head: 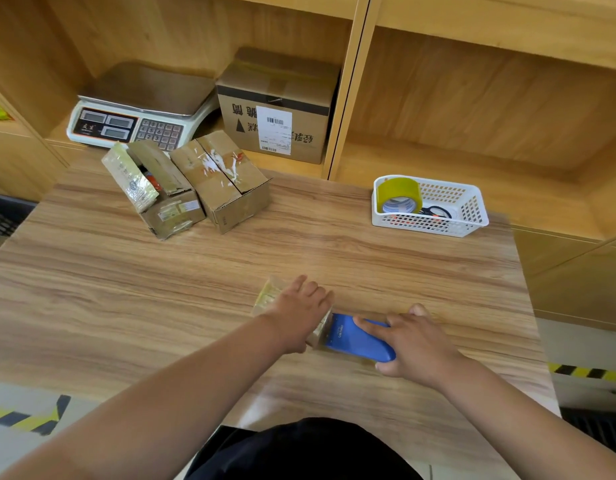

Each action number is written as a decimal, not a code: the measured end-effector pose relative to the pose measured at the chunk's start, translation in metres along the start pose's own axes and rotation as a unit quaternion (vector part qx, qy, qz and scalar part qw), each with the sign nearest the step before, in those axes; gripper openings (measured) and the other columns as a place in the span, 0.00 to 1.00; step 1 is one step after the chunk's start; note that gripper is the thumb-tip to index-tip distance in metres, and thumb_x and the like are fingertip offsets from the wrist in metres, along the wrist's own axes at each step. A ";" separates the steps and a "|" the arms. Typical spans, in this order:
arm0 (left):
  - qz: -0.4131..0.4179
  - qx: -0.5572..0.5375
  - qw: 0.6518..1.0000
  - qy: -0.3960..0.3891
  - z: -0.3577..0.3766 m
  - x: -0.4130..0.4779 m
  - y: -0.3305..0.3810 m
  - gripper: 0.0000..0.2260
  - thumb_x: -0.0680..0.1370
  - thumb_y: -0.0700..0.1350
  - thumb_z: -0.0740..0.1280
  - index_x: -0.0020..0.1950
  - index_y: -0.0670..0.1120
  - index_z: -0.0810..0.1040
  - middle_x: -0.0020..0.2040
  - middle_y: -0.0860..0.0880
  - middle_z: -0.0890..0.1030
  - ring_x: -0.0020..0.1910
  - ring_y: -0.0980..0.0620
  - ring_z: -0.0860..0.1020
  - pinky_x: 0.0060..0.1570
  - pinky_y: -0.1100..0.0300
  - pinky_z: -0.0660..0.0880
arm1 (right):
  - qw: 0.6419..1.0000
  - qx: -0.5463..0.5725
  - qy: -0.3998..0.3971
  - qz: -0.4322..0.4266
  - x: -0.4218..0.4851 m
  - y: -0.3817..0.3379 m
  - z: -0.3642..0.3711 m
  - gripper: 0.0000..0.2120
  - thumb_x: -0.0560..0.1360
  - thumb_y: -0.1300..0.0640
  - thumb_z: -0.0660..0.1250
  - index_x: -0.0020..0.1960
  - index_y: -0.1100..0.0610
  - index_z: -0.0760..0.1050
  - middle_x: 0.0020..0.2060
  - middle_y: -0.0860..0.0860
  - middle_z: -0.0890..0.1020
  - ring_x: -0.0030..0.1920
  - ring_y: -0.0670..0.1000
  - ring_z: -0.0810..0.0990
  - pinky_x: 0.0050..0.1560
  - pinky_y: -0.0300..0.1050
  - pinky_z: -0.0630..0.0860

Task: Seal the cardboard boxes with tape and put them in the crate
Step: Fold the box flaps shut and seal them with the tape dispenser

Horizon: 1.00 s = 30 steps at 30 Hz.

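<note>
Dark clothing (299,452) fills the lower edge; both forearms reach out over the table (126,306). Palm-down on a small box (270,294) lies the left hand (297,315), fingers laid across the top and pressing it to the wood; only a tape-glossed end of the box shows. Just beside it, the right hand (415,344) grips a blue dispenser (355,337), index finger straight along its back, thumb and other fingers wrapped round its sides. The dispenser's front end meets the box.

Judged step: running tape along the box seam. For a clean seal, put the left hand's weight on the box so it cannot slide. Draw the dispenser straight along the seam at a low, even angle, and carry the strip over the edge before cutting. Hold the left fingers out of the cutter's path.

Two more boxes (226,181) stand at the far left, one with flaps raised. A basket (472,216) holds a tape roll (400,195). A dark slatted shape (5,216) at the left edge may be the crate; too little shows to tell.
</note>
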<state>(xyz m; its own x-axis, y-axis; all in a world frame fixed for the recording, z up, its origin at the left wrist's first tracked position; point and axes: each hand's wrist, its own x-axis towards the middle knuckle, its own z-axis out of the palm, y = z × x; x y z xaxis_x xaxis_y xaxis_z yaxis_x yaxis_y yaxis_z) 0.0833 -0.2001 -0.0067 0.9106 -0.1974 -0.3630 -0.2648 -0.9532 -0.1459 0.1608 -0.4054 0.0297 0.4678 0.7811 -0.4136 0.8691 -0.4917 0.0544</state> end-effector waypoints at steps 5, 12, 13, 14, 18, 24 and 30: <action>-0.001 -0.039 0.998 0.051 -0.001 -0.006 -0.006 0.37 0.69 0.56 0.71 0.71 0.43 0.60 0.65 0.46 0.68 0.63 0.45 0.65 0.68 0.52 0.58 | 0.995 -0.004 0.096 -0.008 -0.002 0.002 0.018 0.34 0.56 0.35 0.59 0.61 0.39 0.77 0.27 0.44 0.73 0.25 0.44 0.70 0.36 0.40 0.74; -0.069 -0.226 0.967 0.093 0.000 -0.034 -0.037 0.43 0.65 0.59 0.75 0.74 0.50 0.59 0.67 0.53 0.68 0.66 0.51 0.62 0.65 0.60 0.61 | 0.993 0.043 0.107 -0.009 -0.011 -0.002 -0.005 0.36 0.60 0.34 0.58 0.69 0.38 0.67 0.31 0.41 0.63 0.31 0.47 0.72 0.49 0.39 0.65; -0.078 -0.258 0.958 0.095 0.001 -0.040 -0.042 0.44 0.65 0.57 0.76 0.74 0.50 0.59 0.68 0.53 0.68 0.66 0.52 0.62 0.64 0.62 0.60 | 0.993 0.045 0.109 -0.009 -0.011 -0.003 -0.009 0.37 0.61 0.34 0.59 0.70 0.38 0.64 0.32 0.41 0.63 0.32 0.47 0.73 0.50 0.39 0.64; -0.086 -0.288 0.949 0.098 0.003 -0.046 -0.046 0.44 0.64 0.56 0.77 0.74 0.49 0.59 0.68 0.53 0.68 0.66 0.52 0.62 0.63 0.64 0.60 | 0.993 0.043 0.111 -0.008 -0.009 -0.006 -0.014 0.38 0.62 0.34 0.59 0.72 0.38 0.62 0.32 0.41 0.64 0.33 0.47 0.73 0.51 0.38 0.64; -0.128 -0.404 0.902 0.085 0.017 -0.066 -0.058 0.46 0.62 0.49 0.80 0.74 0.49 0.60 0.67 0.49 0.69 0.66 0.52 0.65 0.59 0.71 0.59 | 0.993 0.037 0.107 -0.012 -0.001 -0.018 -0.035 0.38 0.63 0.34 0.58 0.73 0.38 0.59 0.32 0.42 0.67 0.34 0.47 0.73 0.51 0.40 0.61; -0.185 -0.505 0.841 0.051 0.038 -0.084 -0.065 0.47 0.62 0.42 0.81 0.74 0.52 0.59 0.67 0.50 0.72 0.64 0.53 0.71 0.55 0.70 0.65 | 0.994 0.026 0.100 -0.035 0.018 -0.041 -0.045 0.37 0.63 0.33 0.57 0.72 0.36 0.59 0.33 0.42 0.65 0.37 0.49 0.73 0.53 0.40 0.64; -0.152 -0.332 0.929 0.060 0.029 -0.088 -0.067 0.51 0.65 0.56 0.77 0.78 0.49 0.48 0.75 0.51 0.57 0.74 0.52 0.53 0.71 0.62 0.50 | 0.995 0.031 0.078 -0.049 0.023 -0.048 -0.060 0.36 0.67 0.31 0.51 0.73 0.30 0.45 0.41 0.43 0.67 0.49 0.50 0.68 0.58 0.38 0.54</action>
<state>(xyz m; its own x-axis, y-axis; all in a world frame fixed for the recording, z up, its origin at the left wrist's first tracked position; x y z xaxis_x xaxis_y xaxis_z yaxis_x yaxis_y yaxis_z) 0.0114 -0.1121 0.0082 0.9506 0.1173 -0.2874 0.2277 -0.8928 0.3888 0.1392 -0.3404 0.0725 0.4048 0.8743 -0.2679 0.9023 -0.4295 -0.0383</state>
